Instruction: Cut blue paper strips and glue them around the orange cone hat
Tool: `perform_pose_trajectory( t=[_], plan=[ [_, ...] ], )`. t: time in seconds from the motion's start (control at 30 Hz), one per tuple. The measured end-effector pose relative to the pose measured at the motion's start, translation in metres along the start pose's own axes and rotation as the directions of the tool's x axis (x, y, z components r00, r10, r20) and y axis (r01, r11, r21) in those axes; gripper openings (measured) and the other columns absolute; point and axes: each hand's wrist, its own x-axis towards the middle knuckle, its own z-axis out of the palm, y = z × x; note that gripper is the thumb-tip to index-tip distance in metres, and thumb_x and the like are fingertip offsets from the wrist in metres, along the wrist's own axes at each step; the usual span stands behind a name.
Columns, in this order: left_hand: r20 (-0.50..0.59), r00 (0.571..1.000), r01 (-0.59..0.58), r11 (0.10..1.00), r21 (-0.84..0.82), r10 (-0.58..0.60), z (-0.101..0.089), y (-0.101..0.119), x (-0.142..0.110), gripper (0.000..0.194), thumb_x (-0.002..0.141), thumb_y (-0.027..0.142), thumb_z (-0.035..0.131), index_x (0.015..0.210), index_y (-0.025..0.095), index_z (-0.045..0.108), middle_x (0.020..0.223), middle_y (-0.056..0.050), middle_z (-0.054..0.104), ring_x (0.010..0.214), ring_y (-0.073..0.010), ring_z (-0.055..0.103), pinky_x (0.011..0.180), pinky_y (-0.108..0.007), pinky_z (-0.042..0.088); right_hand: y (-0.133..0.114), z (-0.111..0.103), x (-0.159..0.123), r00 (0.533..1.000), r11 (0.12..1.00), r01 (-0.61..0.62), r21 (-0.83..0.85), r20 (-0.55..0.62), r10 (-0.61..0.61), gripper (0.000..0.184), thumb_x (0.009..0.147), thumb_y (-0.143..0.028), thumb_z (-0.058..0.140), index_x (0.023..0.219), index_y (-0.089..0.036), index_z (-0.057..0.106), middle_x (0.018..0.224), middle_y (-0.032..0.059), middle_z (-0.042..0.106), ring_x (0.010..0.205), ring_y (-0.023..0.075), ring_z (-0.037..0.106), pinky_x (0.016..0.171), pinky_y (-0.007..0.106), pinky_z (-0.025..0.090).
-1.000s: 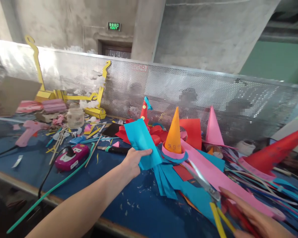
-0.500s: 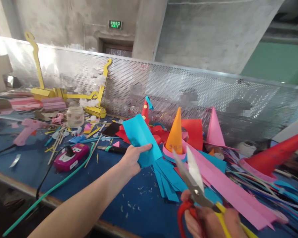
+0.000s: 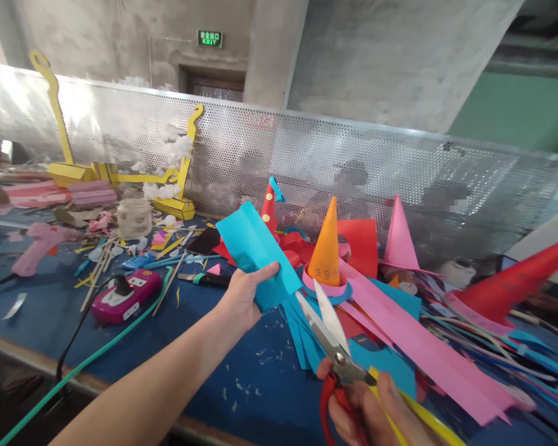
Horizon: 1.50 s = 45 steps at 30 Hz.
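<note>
My left hand (image 3: 244, 296) pinches a folded light-blue paper sheet (image 3: 255, 253) and holds it up above the blue table (image 3: 260, 384). The sheet's lower end hangs in cut strips. My right hand (image 3: 376, 412) grips scissors (image 3: 332, 337) with red and yellow handles. Their metal blades are spread apart and point up-left, tips close to the sheet's lower right edge. An orange paper cone (image 3: 326, 248) with a pink and blue brim stands just behind the blades.
Pink paper strips (image 3: 413, 344), a pink cone (image 3: 398, 238) and a large red cone (image 3: 506, 285) lie to the right. A magenta power strip (image 3: 123, 296), green cord (image 3: 88, 356), pink glue gun (image 3: 35, 244) and jar (image 3: 134, 218) sit left. A perforated metal screen (image 3: 307, 155) backs the table.
My right hand lifted the scissors from the pink paper, spread the blades and brought them left toward the blue sheet. The left hand kept holding the sheet, shifting slightly.
</note>
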Motion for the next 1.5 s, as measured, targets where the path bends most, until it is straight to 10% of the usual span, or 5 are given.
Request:
perform_pose_trajectory(
  t=[0.5,1.5],
  plan=[
    [0.139,0.980,-0.137,0.990,-0.033,0.140,-0.001,-0.001,-0.007,0.036,0.063,0.015,0.084,0.096,0.013,0.069,0.091,-0.009,0.076,0.074,-0.0231,0.072,0.074,-0.039,0.060,-0.014,0.036,0.016,0.994,0.984,0.089,0.154,0.054,-0.098,0.076,0.072,-0.083,0.049,0.117,-0.021,0.049,0.070,-0.0034,0.044,0.053,0.0067,0.032,0.045,0.020,0.022],
    [0.159,0.972,-0.166,0.984,-0.063,0.174,0.003,0.005,-0.016,0.033,0.060,0.012,0.085,0.090,0.011,0.071,0.088,-0.010,0.076,0.073,-0.0228,0.072,0.066,-0.034,0.062,0.006,0.015,0.015,0.988,0.988,0.156,-0.008,-0.009,-0.156,0.066,0.080,-0.078,0.046,0.117,-0.024,0.049,0.067,-0.0050,0.047,0.040,0.0017,0.026,0.034,0.013,0.021]
  ],
)
